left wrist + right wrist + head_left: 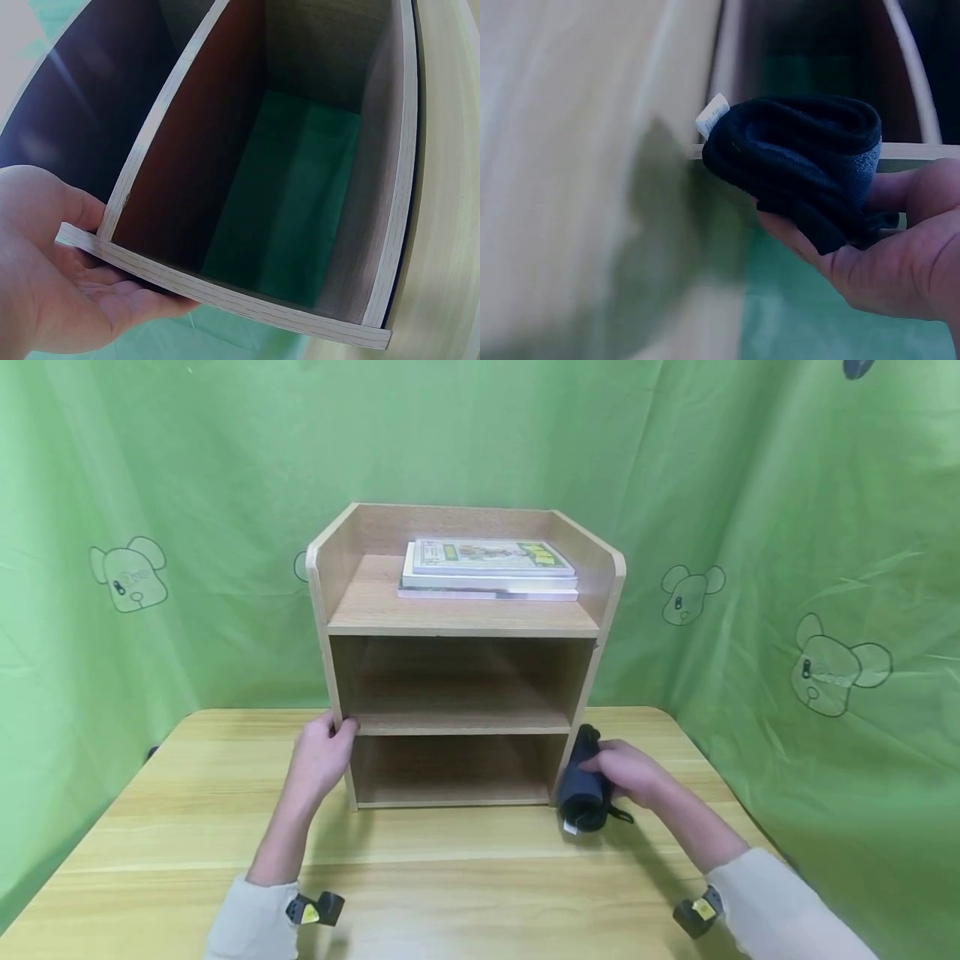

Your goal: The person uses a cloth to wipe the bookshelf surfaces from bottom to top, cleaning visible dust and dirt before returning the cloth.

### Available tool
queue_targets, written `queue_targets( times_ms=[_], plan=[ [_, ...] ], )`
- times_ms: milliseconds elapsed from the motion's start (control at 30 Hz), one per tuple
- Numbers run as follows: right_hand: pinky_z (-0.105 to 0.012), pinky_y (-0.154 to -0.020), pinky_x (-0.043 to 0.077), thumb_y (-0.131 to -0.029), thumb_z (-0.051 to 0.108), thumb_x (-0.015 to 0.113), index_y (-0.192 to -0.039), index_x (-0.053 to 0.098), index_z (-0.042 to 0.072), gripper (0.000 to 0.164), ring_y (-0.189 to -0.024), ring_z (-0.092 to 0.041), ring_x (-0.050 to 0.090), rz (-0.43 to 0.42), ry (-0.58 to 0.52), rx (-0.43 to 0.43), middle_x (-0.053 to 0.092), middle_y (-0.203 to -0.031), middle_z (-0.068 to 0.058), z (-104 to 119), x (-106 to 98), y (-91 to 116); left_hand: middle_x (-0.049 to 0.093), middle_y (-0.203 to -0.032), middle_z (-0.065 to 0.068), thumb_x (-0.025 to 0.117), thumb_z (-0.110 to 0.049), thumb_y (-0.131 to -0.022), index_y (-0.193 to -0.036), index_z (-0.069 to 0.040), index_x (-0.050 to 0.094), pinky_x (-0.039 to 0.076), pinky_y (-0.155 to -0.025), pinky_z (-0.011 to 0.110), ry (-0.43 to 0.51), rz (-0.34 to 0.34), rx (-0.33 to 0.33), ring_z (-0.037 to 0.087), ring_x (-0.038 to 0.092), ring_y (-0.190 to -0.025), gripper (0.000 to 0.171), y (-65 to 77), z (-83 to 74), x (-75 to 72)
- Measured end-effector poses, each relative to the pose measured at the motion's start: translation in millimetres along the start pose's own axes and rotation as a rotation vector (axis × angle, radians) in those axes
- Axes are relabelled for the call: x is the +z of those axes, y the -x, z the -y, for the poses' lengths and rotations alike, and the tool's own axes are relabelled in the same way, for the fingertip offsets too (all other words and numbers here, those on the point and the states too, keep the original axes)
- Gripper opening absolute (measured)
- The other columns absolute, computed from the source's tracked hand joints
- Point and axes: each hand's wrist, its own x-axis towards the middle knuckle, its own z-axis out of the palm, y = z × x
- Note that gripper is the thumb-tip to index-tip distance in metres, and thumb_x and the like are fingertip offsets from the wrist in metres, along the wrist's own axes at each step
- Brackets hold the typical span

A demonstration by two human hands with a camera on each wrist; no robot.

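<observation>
A light wooden shelf unit (461, 730) with three levels stands upright on the table. My left hand (322, 752) grips its left side panel (247, 307), thumb on the inner side by the middle board and fingers on the outer side. At the unit's lower right, my right hand (630, 770) holds a dark blue rolled cloth (583, 789), thumb on one side and fingers on the other. The cloth's folded end, with a small white tag (712, 115), shows in the right wrist view. It overlaps the unit's right side panel there.
Several stacked books (491, 583) lie on the unit's top level. The wooden table (465, 893) carries the unit and extends to both sides. Green curtain (750, 485) with drawn animal heads hangs behind the table and along both sides.
</observation>
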Motion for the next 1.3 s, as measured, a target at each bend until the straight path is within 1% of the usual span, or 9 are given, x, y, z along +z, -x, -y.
queue_targets(
  times_ms=[133, 267, 400, 667, 833, 900, 1000, 1200, 1300],
  plan=[
    [-0.04, -0.081, 0.06, -0.099, 0.009, 0.05, -0.146, 0.026, -0.021, 0.061, -0.089, -0.025, 0.068, -0.017, 0.015, -0.067, 0.058, -0.12, -0.033, 25.2, -6.9, 12.2, 0.04, -0.066, 0.0, 0.045, -0.027, -0.103, -0.082, -0.009, 0.048, 0.033, -0.047, 0.026, 0.004, -0.001, -0.006, 0.013, 0.036, -0.056, 0.028, 0.0, -0.4, -1.0],
    [-0.041, -0.089, 0.059, -0.103, 0.013, 0.048, -0.152, 0.022, -0.016, 0.063, -0.097, -0.027, 0.068, -0.056, 0.054, -0.113, 0.052, -0.133, -0.037, 56.1, -17.2, 30.1, 0.039, -0.065, 0.0, 0.045, -0.027, -0.103, -0.08, -0.01, 0.045, 0.033, -0.047, 0.026, 0.014, 0.002, -0.002, 0.013, 0.036, -0.056, 0.029, -0.7, -0.1, -1.1],
    [-0.044, -0.096, 0.055, -0.105, 0.016, 0.045, -0.156, 0.018, -0.009, 0.064, -0.107, -0.032, 0.067, -0.117, 0.091, -0.139, 0.048, -0.142, -0.035, 89.7, -29.5, 49.1, 0.039, -0.065, 0.0, 0.045, -0.026, -0.103, -0.08, -0.01, 0.045, 0.033, -0.047, 0.026, 0.019, 0.003, 0.009, 0.013, 0.036, -0.056, 0.029, -1.0, 0.8, -0.5],
    [-0.048, -0.108, 0.047, -0.106, 0.021, 0.046, -0.159, 0.025, 0.003, 0.059, -0.124, -0.033, 0.057, -0.273, 0.073, -0.235, 0.044, -0.152, -0.024, 151.6, -42.3, 74.8, 0.04, -0.066, 0.0, 0.046, -0.027, -0.103, -0.082, -0.009, 0.047, 0.034, -0.047, 0.026, 0.014, -0.003, 0.008, 0.014, 0.037, -0.056, 0.028, -0.6, 2.6, -0.9],
    [-0.05, -0.114, 0.041, -0.105, 0.024, 0.051, -0.157, 0.036, 0.015, 0.055, -0.136, -0.034, 0.051, -0.42, 0.057, -0.34, 0.041, -0.159, -0.016, 180.9, -42.6, 87.5, 0.04, -0.066, 0.0, 0.046, -0.027, -0.104, -0.082, -0.009, 0.048, 0.034, -0.047, 0.026, 0.02, -0.003, 0.002, 0.013, 0.037, -0.056, 0.028, 0.1, 2.4, -2.3],
    [-0.053, -0.116, 0.038, -0.105, 0.025, 0.053, -0.156, 0.04, 0.018, 0.053, -0.14, -0.035, 0.048, -0.476, 0.075, -0.372, 0.041, -0.16, -0.014, 189.2, -42.5, 90.4, 0.04, -0.066, 0.0, 0.046, -0.027, -0.103, -0.081, -0.009, 0.047, 0.034, -0.047, 0.026, 0.017, -0.003, 0.001, 0.013, 0.037, -0.056, 0.028, 0.4, 2.5, -2.6],
    [-0.056, -0.117, 0.035, -0.105, 0.028, 0.051, -0.156, 0.041, 0.02, 0.052, -0.143, -0.037, 0.044, -0.505, 0.12, -0.388, 0.04, -0.161, -0.013, 197.4, -44.3, 91.1, 0.04, -0.065, 0.0, 0.046, -0.027, -0.103, -0.08, -0.01, 0.046, 0.034, -0.047, 0.026, 0.019, -0.001, 0.004, 0.014, 0.037, -0.056, 0.029, 0.4, 2.3, -2.5],
    [-0.054, -0.115, 0.038, -0.106, 0.037, 0.046, -0.161, 0.029, 0.018, 0.06, -0.141, -0.036, 0.046, -0.445, 0.147, -0.346, 0.037, -0.161, -0.017, 198.2, -51.8, 82.5, 0.04, -0.065, 0.0, 0.046, -0.028, -0.103, -0.085, -0.008, 0.05, 0.033, -0.046, 0.025, 0.032, 0.008, 0.002, 0.013, 0.036, -0.055, 0.028, 0.0, 2.4, -0.3],
    [-0.046, -0.11, 0.045, -0.107, 0.038, 0.045, -0.161, 0.026, 0.014, 0.062, -0.133, -0.03, 0.054, -0.393, 0.148, -0.33, 0.041, -0.158, -0.019, 191.8, -55.6, 76.8, 0.039, -0.065, -0.001, 0.046, -0.028, -0.103, -0.086, -0.007, 0.051, 0.032, -0.046, 0.025, 0.035, 0.009, 0.005, 0.012, 0.036, -0.055, 0.027, -0.4, 2.3, 0.7]
  ],
)
